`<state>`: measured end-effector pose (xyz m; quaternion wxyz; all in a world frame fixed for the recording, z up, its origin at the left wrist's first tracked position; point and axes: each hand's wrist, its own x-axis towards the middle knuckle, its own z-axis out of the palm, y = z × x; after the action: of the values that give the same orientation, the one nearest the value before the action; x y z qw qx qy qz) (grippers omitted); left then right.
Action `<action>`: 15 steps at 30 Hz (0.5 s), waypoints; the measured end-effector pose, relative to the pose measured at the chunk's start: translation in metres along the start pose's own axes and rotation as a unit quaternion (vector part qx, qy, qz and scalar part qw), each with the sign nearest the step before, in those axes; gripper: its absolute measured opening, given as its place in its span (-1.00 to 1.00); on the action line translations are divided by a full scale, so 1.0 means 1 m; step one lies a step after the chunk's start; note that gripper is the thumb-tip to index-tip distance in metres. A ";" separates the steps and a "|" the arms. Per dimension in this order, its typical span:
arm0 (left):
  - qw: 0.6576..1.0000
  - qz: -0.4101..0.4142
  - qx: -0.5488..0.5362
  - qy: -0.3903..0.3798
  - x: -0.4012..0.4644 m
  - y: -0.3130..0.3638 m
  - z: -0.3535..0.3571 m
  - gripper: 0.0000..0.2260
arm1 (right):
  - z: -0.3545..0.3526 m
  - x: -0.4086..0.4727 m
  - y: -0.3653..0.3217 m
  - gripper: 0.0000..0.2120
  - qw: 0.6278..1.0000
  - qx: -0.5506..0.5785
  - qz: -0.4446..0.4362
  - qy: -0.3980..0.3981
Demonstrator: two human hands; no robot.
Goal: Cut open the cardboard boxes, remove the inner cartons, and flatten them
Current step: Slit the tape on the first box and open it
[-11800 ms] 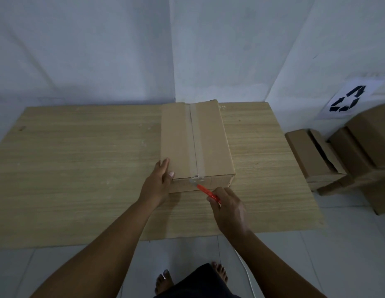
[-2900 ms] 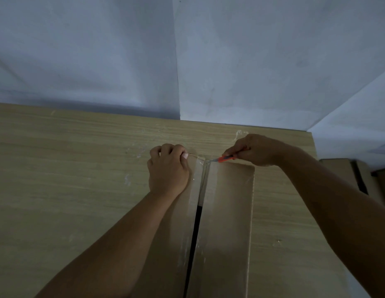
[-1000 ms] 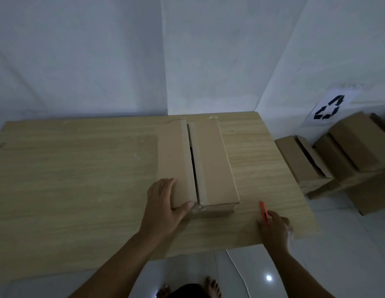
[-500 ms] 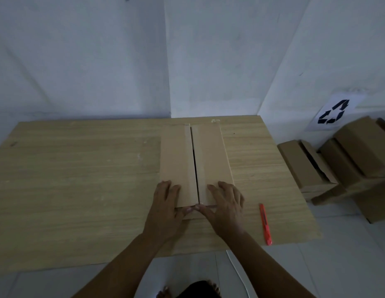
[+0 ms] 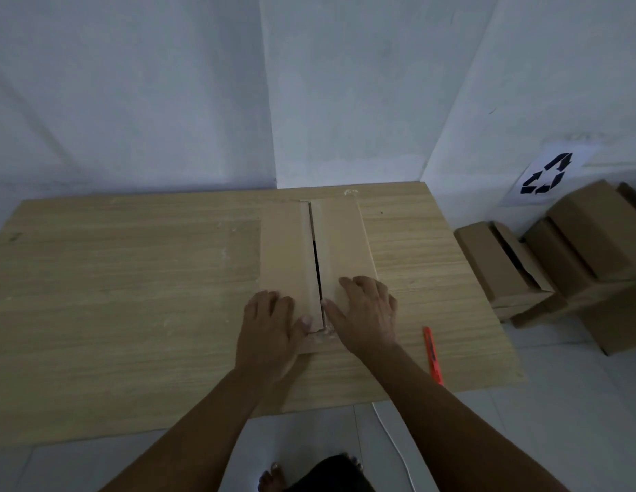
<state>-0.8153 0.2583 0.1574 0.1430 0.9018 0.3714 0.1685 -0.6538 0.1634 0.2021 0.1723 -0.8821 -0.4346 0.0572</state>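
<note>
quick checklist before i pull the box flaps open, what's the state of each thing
1. Top seam of the box cut along its length: ok, a dark gap shows.
2. Cutter out of the way: ok, it lies on the table right of the box.
3. Left hand on left flap: ok.
4. Right hand on right flap: ok.
5. Tape at near end fully cut: cannot tell.
6. Inner carton present: cannot tell.

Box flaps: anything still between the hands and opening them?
Nothing visible. The left hand and right hand already rest on the cardboard box, thumbs at the slit seam. The orange cutter lies on the table, right of the box.
</note>
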 end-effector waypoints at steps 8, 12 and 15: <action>0.995 -0.044 0.065 -0.053 0.006 0.016 0.001 -0.50 | -0.008 0.017 -0.018 -0.43 0.994 -0.017 0.072 -0.078; 0.990 -0.057 0.086 -0.094 0.012 0.022 -0.002 -0.51 | -0.036 0.020 -0.012 -0.55 0.986 0.136 0.092 -0.029; 0.990 -0.065 0.067 -0.104 0.018 0.025 -0.003 -0.52 | -0.058 0.016 0.009 -0.52 0.973 0.207 0.083 0.052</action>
<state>-0.7890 0.2545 0.1732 0.1309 0.8958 0.4229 0.0386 -0.6223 0.1559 0.2538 0.3681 -0.8621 -0.3288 0.1142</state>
